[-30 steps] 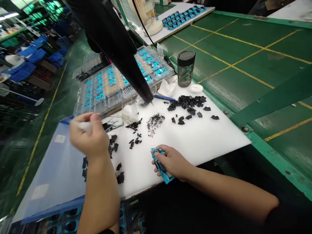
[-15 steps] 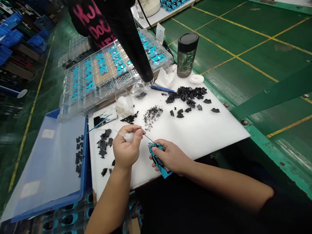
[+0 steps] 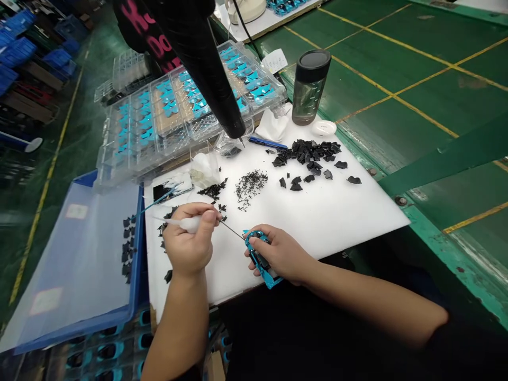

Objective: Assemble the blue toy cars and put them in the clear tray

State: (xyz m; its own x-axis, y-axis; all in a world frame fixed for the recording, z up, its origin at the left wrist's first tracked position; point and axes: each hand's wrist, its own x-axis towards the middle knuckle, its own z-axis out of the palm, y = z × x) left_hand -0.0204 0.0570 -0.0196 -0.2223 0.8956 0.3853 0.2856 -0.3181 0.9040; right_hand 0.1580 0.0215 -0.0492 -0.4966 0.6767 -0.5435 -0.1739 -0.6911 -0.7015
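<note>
My left hand is closed in a pinch on a slim tool with a thin dark shaft; something white lies along it within the grip. The shaft's tip is at the upper left edge of a bright blue and black plastic housing; whether they touch I cannot tell. My right hand grips this housing, tilted, with the thumb on top and fingers underneath. Beyond the hands are tiny black parts in a scatter. A heap of black plastic pieces lies farther right, and more small black pieces lie left.
A clear compartment tray of blue parts stands behind the white work board. A black tube hangs over it. A dark tumbler, white case and blue pen are at the back. A blue bin stands left.
My left hand has moved left and slightly down, drawing the tool's tip from over the housing to its edge. My right hand still holds the housing in nearly the same place.
</note>
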